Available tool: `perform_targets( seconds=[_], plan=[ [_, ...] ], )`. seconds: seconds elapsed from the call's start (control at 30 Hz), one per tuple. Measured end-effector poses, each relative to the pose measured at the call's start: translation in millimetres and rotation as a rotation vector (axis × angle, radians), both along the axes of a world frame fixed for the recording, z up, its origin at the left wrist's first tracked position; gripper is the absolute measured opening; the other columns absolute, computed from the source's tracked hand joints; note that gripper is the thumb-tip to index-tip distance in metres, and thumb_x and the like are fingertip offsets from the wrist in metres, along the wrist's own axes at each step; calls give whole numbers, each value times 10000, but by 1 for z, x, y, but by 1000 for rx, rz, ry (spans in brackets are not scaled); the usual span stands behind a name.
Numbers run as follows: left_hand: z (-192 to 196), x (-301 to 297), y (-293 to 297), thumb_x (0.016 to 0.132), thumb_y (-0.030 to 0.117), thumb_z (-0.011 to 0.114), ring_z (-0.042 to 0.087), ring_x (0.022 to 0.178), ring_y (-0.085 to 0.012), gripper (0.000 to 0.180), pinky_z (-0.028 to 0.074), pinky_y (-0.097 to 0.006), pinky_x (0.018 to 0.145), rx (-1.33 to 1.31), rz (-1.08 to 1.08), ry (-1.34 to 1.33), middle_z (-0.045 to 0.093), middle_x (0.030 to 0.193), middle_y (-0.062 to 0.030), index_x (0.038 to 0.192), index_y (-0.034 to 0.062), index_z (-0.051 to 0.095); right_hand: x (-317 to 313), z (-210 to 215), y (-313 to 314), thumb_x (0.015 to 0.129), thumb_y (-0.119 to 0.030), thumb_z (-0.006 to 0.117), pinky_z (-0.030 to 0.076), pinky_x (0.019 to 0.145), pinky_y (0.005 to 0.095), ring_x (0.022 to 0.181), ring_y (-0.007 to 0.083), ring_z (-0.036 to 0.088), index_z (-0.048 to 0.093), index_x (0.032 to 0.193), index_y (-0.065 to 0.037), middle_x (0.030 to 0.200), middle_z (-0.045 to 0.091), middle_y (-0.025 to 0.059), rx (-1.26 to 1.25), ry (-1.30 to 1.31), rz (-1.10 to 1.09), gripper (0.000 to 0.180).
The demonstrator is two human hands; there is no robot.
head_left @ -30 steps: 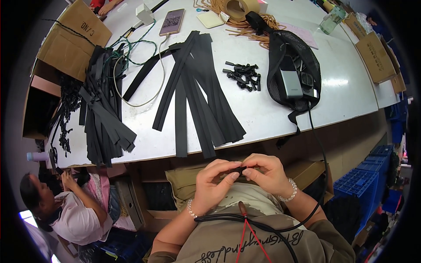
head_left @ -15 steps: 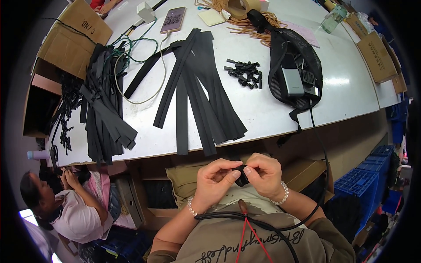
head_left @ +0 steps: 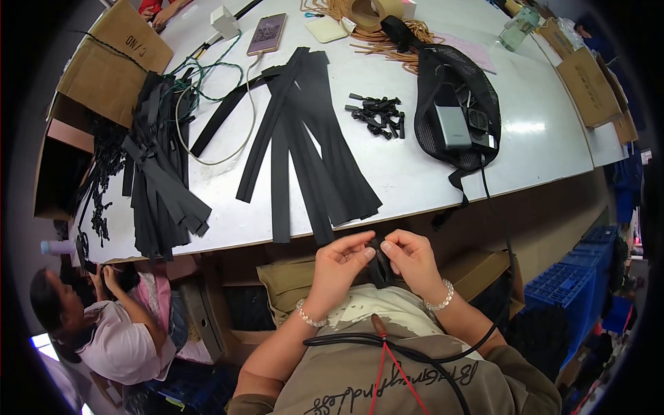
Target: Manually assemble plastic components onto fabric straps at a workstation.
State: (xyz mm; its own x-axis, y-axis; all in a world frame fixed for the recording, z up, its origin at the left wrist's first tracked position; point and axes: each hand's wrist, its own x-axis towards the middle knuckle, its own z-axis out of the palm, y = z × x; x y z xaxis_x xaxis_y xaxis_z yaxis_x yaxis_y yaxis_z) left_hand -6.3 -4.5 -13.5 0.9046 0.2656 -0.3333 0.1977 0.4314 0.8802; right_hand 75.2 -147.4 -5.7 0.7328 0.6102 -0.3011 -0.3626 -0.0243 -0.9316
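In front of my body, just off the table's near edge, my left hand (head_left: 340, 268) and my right hand (head_left: 413, 261) pinch a black strap (head_left: 380, 271). The strap hangs in a fold between them, and the fingertips of both hands meet near its upper end. Whether a small part sits in the pinch is hidden by the fingers. Closest on the table lies a fan of flat black straps (head_left: 324, 166), some reaching its near edge. A small pile of black pieces with narrow ends (head_left: 377, 116) is to the right of them.
More black straps (head_left: 155, 173) are heaped at the left beside a cardboard box (head_left: 114, 59). A phone (head_left: 267, 34) trails a white cable. A black mesh bag (head_left: 453, 83) holds a grey device. To the left, a co-worker (head_left: 114, 332) handles something dark. Blue crates (head_left: 567, 277) stand right.
Both hands have moved slightly up toward the table. The strap now hangs longer below my fingers, and my left fingers have straightened somewhat. The whole view has shifted a little.
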Motion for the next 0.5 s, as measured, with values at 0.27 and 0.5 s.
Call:
perform_targets(
  seconds=[0.27, 0.5],
  plan=[
    [-27, 12, -4, 851, 103, 663, 615, 818, -78, 150, 496, -222, 726, -336, 110, 266, 663, 939, -26, 987, 50, 631, 13, -29, -1, 882, -71, 600, 398, 460, 173, 511, 52, 515, 606, 847, 7, 693, 585, 7, 66, 169, -57, 85],
    [-37, 14, -3, 863, 137, 656, 600, 831, -84, 108, 484, -250, 729, -412, 79, 240, 654, 922, 16, 959, 91, 647, 13, -36, 3, 874, -48, 604, 443, 499, 192, 532, 81, 543, 612, 862, 29, 727, 615, 42, 67, 219, -125, 78]
  ],
)
